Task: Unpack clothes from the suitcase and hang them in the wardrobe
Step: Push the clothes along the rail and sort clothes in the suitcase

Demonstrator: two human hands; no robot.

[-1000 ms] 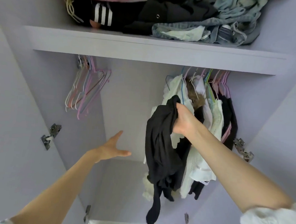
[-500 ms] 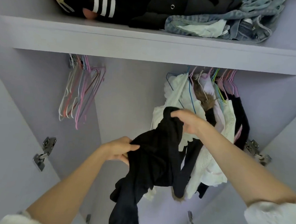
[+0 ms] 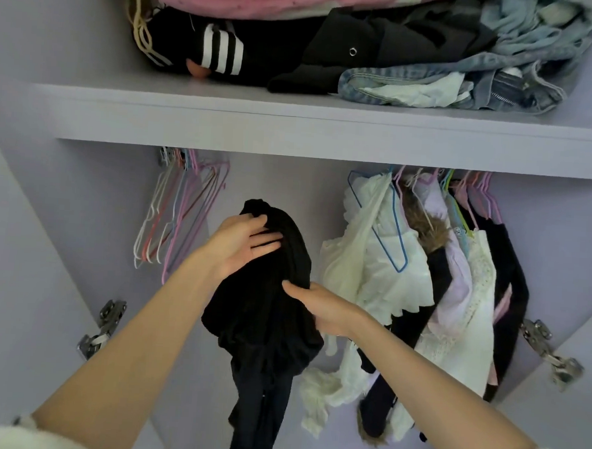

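While hangers (image 3: 182,211) dangle, both hands (image 3: 242,244) bunch soft black garment (image 3: 266,312).

Both bare arms reach up from the bottom corners; left hand (image 3: 242,242) and right hand (image 3: 321,308) grip mid-frame.

2 hands (image 3: 244,244), 1 blk garment (image 3: 266,312), 2 hinges (image 3: 102,327)
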